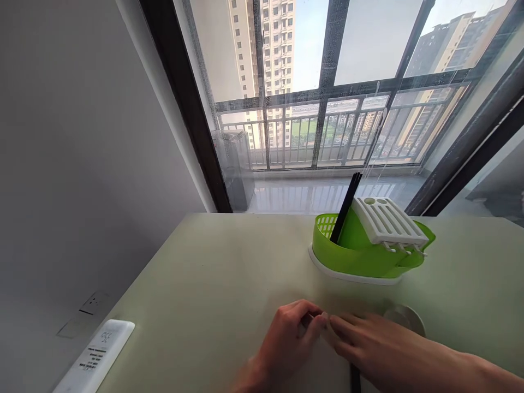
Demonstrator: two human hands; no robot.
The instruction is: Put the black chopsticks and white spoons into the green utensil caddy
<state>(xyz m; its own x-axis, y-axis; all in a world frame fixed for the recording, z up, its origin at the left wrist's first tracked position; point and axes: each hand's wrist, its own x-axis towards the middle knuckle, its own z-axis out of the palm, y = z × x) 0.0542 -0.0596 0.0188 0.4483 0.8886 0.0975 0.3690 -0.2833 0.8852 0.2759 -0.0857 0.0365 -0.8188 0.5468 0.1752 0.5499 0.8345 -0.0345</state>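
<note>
On the table in front of me, my left hand (pixel 291 334) has its fingers curled, thumb and index close together. Whatever those fingertips may hold is hidden. Their tips meet the fingertips of my right hand (pixel 374 344), which is stretched out palm down with its thumb out of sight. A dark stick-like thing (pixel 355 377) shows below my right hand at the bottom edge; its kind is unclear. Behind the right wrist lies a pale, see-through round thing (pixel 406 317), partly covered. Beyond the hands stands a green utensil holder (pixel 352 261) with black chopsticks (pixel 346 210) leaning in it.
The holder has a white slotted top (pixel 391 221) with small hooks and a white base. A white remote control (pixel 96 355) lies at the table's left edge, by a grey wall with a socket (pixel 94 302). A glass window (pixel 286 191) stands behind the pale table (pixel 213 284).
</note>
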